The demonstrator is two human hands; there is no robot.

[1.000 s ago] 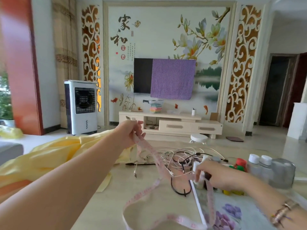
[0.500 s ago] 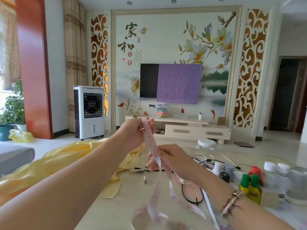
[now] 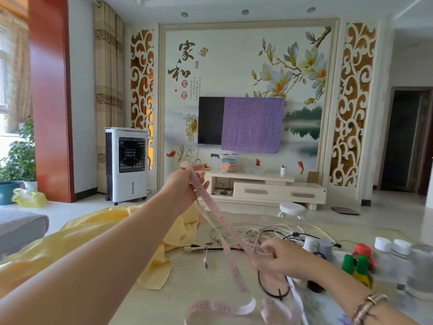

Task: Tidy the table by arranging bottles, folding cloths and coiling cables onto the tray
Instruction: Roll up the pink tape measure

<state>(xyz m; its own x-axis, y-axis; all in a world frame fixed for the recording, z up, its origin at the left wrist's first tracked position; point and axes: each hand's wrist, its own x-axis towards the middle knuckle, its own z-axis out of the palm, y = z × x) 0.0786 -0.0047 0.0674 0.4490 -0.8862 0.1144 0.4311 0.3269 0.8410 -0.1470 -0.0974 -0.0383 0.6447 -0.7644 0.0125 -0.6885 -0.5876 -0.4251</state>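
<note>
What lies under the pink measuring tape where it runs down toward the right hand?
Under the measuring tape lies a tangle of white and black cables on the table. The right hand covers part of the tangle, so what lies beneath it cannot be seen.

A pale pink measuring tape [image 3: 212,208] is pinched near its end by the raised left hand [image 3: 186,186]. Lower along the tape, it is held by the right hand [image 3: 278,260], above tangled white and black cables [image 3: 257,233]. Left of the tape, a crumpled yellow cloth [image 3: 98,233] is spread; to its right, plastic bottles [image 3: 360,261] are clustered.
</note>
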